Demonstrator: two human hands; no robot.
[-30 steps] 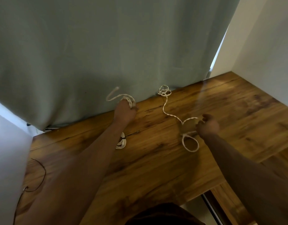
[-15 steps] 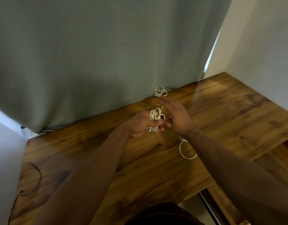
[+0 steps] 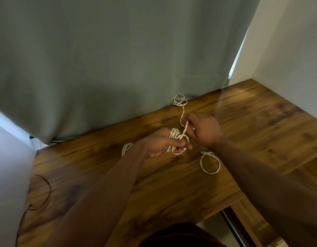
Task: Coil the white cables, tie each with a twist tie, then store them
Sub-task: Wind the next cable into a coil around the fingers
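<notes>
Since half a second ago the right hand (image 3: 204, 130) has pinched the cable strand (image 3: 183, 115) and begun another wrap around the coil (image 3: 174, 135) gripped by the left hand (image 3: 161, 143); coiling unfinished.

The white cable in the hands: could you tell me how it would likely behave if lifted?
Probably floppy: the white cable snakes loosely toward the curtain. Likely light, since the left hand holds several loops easily. Loops may spring apart untied.
</notes>
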